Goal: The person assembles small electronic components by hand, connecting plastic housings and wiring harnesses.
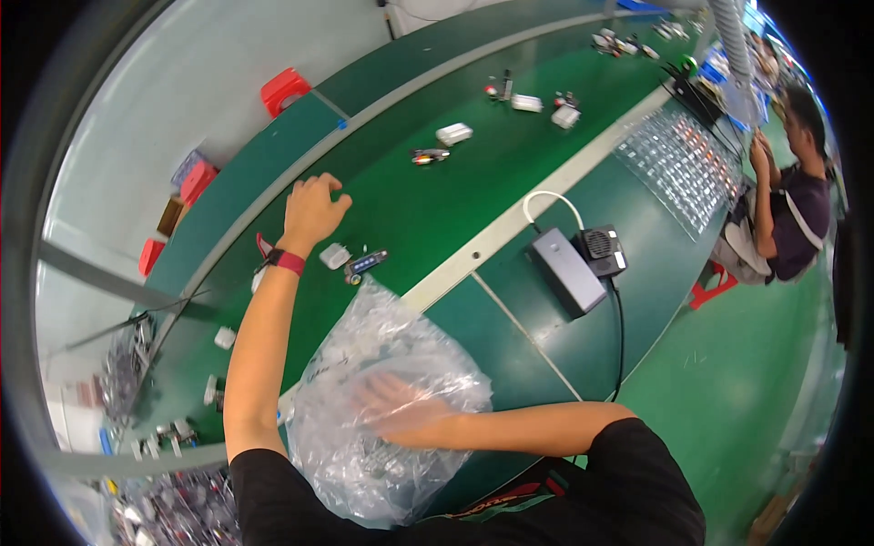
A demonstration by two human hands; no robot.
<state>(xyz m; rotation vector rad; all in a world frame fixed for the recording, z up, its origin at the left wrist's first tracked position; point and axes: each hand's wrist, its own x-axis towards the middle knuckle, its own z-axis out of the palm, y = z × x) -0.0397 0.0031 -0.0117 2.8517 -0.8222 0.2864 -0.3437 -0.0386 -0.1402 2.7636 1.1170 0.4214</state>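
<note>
My left hand (pixel 314 214) reaches out over the green belt (pixel 401 200), its thumb apart from loosely bent fingers and nothing visible in it. On the belt near that wrist lie a white block-shaped part (pixel 334 256) and a small dark device (pixel 366 264) with lit blue marks. A large clear plastic bag (pixel 391 337) stands in front of my body at the bench edge. My right hand (pixel 391 400) is in the mouth of the bag, seen through the film. Its fingers are blurred, and whatever they touch inside cannot be made out.
A grey box-shaped device (pixel 566 271) with a white cable and a black fan unit (pixel 601 250) sits on the bench. Beyond is a clear compartment tray (pixel 683 164); a seated co-worker (pixel 787 196) is at right. Red bins (pixel 285 91) line the far ledge.
</note>
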